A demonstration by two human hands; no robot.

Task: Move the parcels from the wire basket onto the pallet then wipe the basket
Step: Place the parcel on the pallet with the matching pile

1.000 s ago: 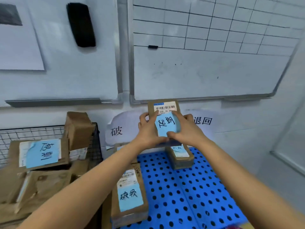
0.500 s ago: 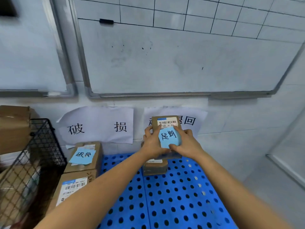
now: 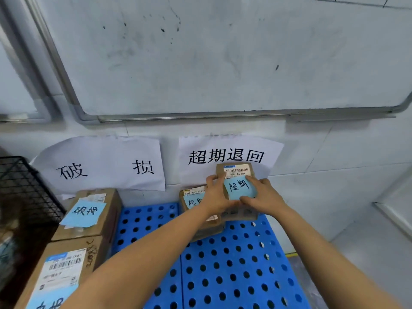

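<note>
Both hands are on one small brown cardboard parcel (image 3: 242, 169) with a barcode label and a blue handwritten note. My left hand (image 3: 215, 198) grips its left edge, with the fingers curled over the upper corner. My right hand (image 3: 264, 197) grips the right side, and the thumb is pressed on the note's lower edge. The parcel is tilted, top toward the wall, at the 12 o'clock end of the blue perforated plastic pallet (image 3: 223, 270). I cannot tell if its bottom edge touches down.

At its 9 o'clock, partly behind my left hand, a second brown noted parcel (image 3: 192, 198) is on the pallet. Along the pallet's 9 o'clock side are two larger boxes. The far brown box (image 3: 107, 210) carries a blue note, and the near brown box (image 3: 66, 270) carries a white shipping label. The black wire basket (image 3: 22, 186) is at frame 9 o'clock, its contents blurred. Two white paper signs (image 3: 104, 152) hang on the wall at the pallet's 12 o'clock, under a metal-framed whiteboard (image 3: 223, 52).
</note>
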